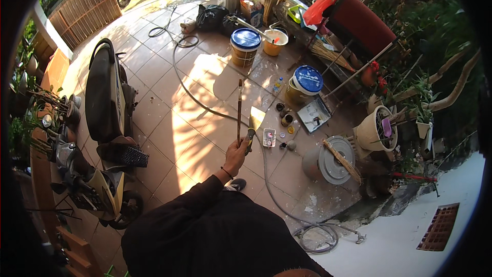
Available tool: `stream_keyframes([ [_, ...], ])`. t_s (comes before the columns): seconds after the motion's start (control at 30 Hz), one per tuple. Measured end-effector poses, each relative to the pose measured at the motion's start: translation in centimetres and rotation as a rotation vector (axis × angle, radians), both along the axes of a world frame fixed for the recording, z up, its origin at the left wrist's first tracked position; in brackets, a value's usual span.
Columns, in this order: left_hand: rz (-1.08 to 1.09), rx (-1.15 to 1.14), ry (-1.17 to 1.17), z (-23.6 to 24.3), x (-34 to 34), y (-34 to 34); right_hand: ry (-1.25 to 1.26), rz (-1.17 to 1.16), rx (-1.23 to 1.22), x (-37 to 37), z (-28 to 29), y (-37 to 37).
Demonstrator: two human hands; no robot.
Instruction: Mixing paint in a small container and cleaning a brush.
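My left hand (236,157) is closed around two tools, held up over the tiled floor. One is a long thin paintbrush (240,105) with a brown handle, standing upright with its bristle end at the top. Beside it is a scraper (257,118) with a wide pale blade, its dark handle in the same fist. A dark band circles my left wrist, below a black sleeve (197,195). My right hand does not show; the patch of skin at the lower edge is too cut off to tell.
Paint buckets with blue lids (245,39), a paint tray (314,114), small jars (286,120) and a lidded grey bin (335,159) stand ahead and right. A hose (202,103) snakes across the tiles. On the left stands a motorbike (105,92); a white wall (410,225) rises at right.
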State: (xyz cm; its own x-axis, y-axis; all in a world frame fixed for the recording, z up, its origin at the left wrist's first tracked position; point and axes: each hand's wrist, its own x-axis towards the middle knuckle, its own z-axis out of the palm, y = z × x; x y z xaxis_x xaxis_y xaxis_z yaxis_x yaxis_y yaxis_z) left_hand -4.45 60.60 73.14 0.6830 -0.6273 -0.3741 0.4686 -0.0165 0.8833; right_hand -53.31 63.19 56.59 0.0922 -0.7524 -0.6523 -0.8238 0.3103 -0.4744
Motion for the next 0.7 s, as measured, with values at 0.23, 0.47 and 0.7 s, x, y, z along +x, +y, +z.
stream_keyframes([
  [0.23,0.003,0.114,0.108,0.2,1.8,1.1,0.034,0.165,-0.089,-1.0,1.2,0.3],
  [0.47,0.045,0.059,0.226,-1.5,4.2,2.9,-0.115,0.448,-0.409,14.9,16.3,-16.0],
  [0.7,0.096,0.092,0.241,-1.8,4.6,4.5,-0.465,1.023,-1.201,38.0,40.4,-23.5],
])
